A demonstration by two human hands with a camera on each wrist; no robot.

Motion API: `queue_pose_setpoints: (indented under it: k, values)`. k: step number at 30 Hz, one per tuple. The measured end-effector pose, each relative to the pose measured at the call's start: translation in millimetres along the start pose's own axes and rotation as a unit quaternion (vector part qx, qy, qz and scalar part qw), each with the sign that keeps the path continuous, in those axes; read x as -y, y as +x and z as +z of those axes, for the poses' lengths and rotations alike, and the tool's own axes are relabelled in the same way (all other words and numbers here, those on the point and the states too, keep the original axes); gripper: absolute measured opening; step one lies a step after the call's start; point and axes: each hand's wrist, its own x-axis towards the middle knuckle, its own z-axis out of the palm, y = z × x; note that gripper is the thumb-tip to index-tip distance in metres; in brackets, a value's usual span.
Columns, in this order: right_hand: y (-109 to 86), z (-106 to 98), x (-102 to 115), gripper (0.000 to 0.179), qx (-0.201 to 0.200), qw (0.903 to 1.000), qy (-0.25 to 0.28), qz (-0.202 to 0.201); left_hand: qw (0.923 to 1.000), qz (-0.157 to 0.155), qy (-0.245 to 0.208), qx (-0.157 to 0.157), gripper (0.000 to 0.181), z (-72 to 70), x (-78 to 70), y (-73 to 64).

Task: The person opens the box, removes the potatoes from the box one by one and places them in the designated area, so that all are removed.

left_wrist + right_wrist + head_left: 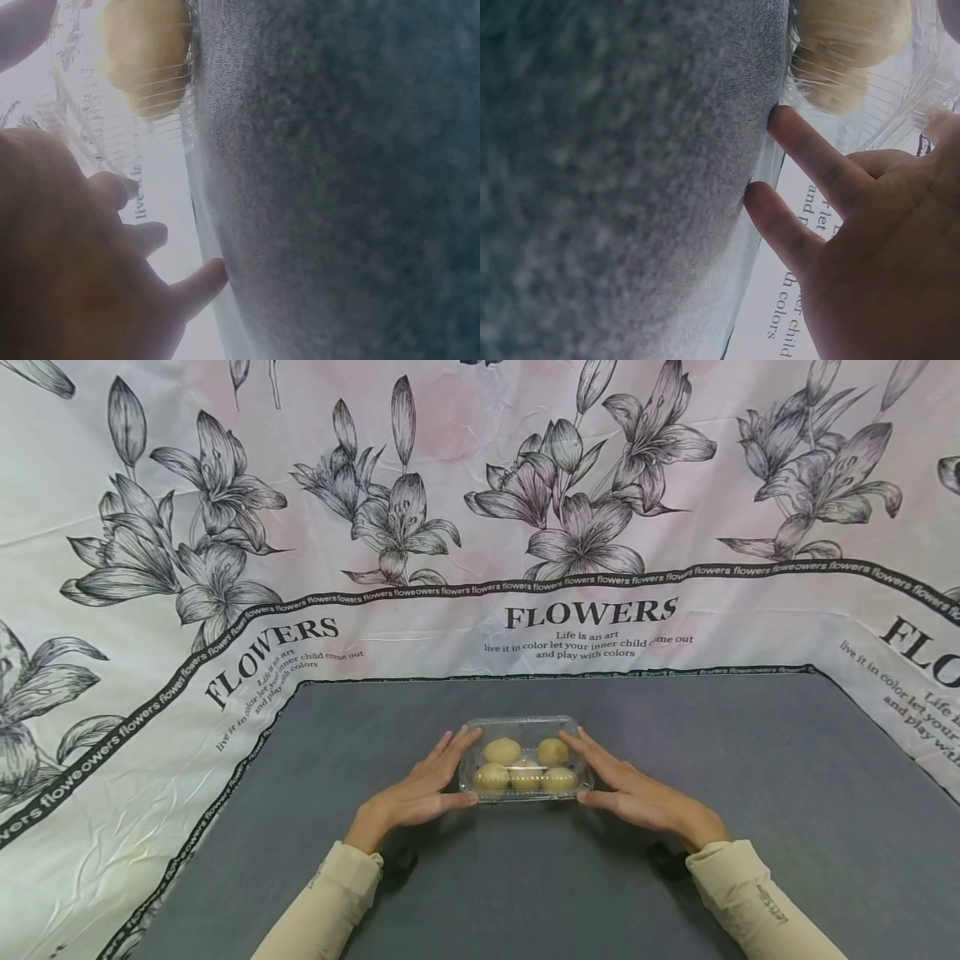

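A clear plastic container [517,727] sits on the grey table in the head view. Inside it are several pale yellow, rounded things that look like potatoes [502,750]; whether its lid is fastened I cannot tell. My left hand [420,789] is at the container's left end, thumb at the near corner and fingers toward the far one. At the other end my right hand [645,793] mirrors it. Both hands' fingers look mostly straight. In the right wrist view, two outstretched fingers [810,157] reach down to the tabletop beside the ridged plastic wall.
The grey tabletop [525,885] extends around the container. Beyond its far edge hangs or lies a white cloth [420,635] printed with flowers and lettering. Dark devices [397,864] are at both wrists, partly hidden by the sleeves.
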Motion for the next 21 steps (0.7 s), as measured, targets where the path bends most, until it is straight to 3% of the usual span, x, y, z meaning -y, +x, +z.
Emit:
queue_pose_setpoints:
  k: [10, 21]
  values:
    - [0.9, -0.8, -3.0, 0.080, -0.008, 0.9997, -0.014, -0.019, 1.0000, -0.002, 0.005, -0.004, 0.091, -1.5, -0.4, -1.1]
    - [1.9, -2.0, -4.0, 0.080, -0.056, 0.9944, -0.057, -0.069, 0.9999, 0.004, 0.008, -0.013, 0.092, -2.3, 2.1, -1.1]
